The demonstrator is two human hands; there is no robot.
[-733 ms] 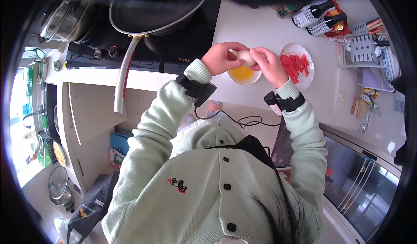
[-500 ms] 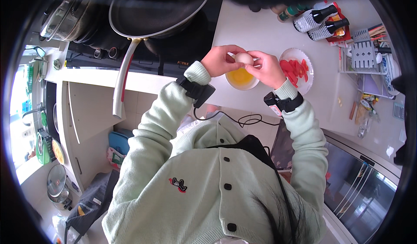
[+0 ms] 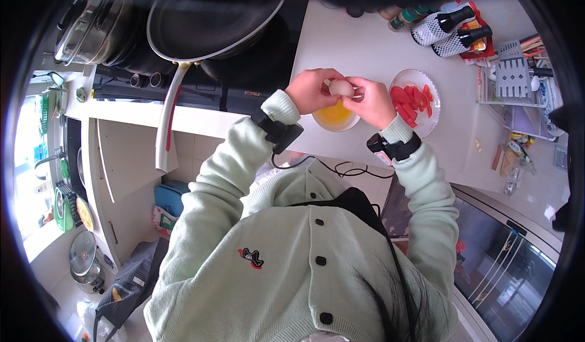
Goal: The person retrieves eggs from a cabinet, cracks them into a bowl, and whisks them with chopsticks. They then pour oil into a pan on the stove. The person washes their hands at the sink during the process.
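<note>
The left hand (image 3: pixel 312 91) and right hand (image 3: pixel 374 102) together pinch the egg (image 3: pixel 342 88), likely light and brittle, best held gently by its sides.

We've got a pale countertop (image 3: pixel 375 45) with a white bowl (image 3: pixel 336 130) near the front. Right of that we spot a white plate (image 3: pixel 429 121), plus two black-topped bottles (image 3: pixel 429 32).

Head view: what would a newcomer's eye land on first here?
Probably the pale egg between the left hand and right hand, above a bowl of yellow liquid. Bright red pieces lie on a white plate to the right. A large dark frying pan sits upper left.
</note>
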